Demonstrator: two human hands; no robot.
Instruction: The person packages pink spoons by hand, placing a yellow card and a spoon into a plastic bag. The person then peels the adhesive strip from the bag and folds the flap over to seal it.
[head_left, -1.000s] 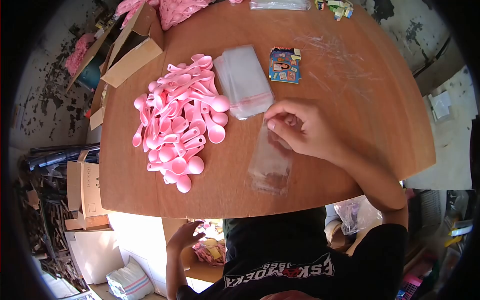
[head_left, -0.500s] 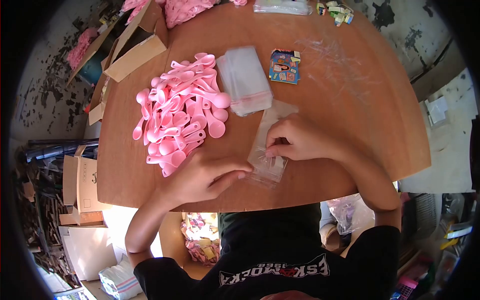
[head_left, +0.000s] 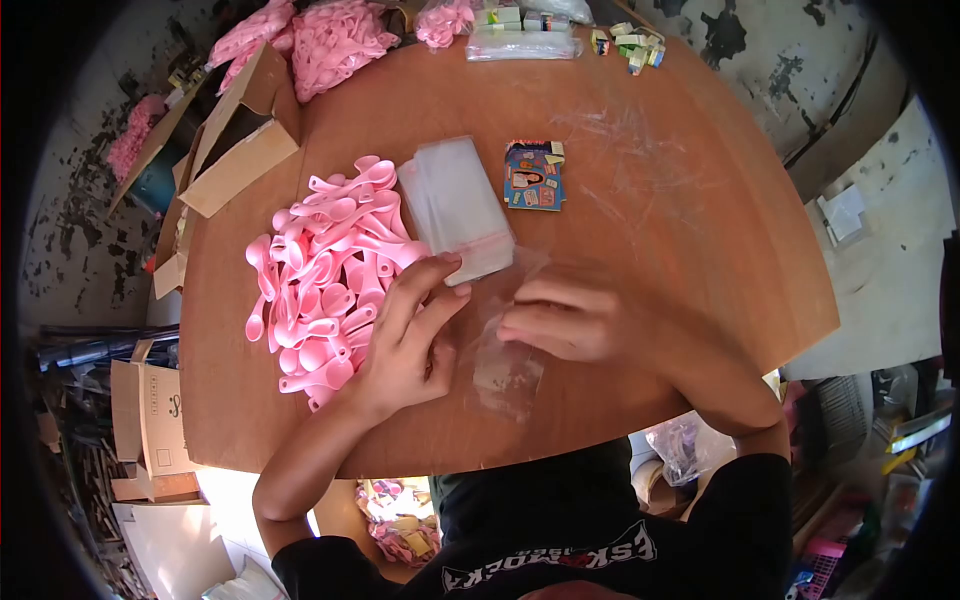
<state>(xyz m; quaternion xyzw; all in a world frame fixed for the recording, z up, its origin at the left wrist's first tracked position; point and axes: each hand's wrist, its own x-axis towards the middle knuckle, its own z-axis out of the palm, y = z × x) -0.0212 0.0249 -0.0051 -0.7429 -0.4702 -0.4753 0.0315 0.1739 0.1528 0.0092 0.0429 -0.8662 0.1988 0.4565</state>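
Observation:
My left hand (head_left: pixel 408 335) is raised with its fingers apart, between the heap of pink plastic spoons (head_left: pixel 320 270) and the stack of clear plastic bags (head_left: pixel 462 205). Its fingertips are right at the near end of the stack. My right hand (head_left: pixel 570 315), a little smeared by motion, has its fingers curled closed on a single clear plastic bag (head_left: pixel 508 385). That bag lies slanted over the wooden table, its lower end toward the front edge. Beyond the stack are small blue printed cards (head_left: pixel 534 180).
Thin clear plastic strips (head_left: pixel 640 165) litter the right of the table (head_left: pixel 700 290). An open cardboard box (head_left: pixel 240 165) stands at the left edge. Bags of pink spoons (head_left: pixel 340 45), packed clear bags (head_left: pixel 520 44) and small card bundles (head_left: pixel 635 45) are along the back.
My left hand has lifted off the single bag's lower end and moved up toward the bag stack, its fingers spreading. My right hand stays at the single bag. The view has shifted slightly.

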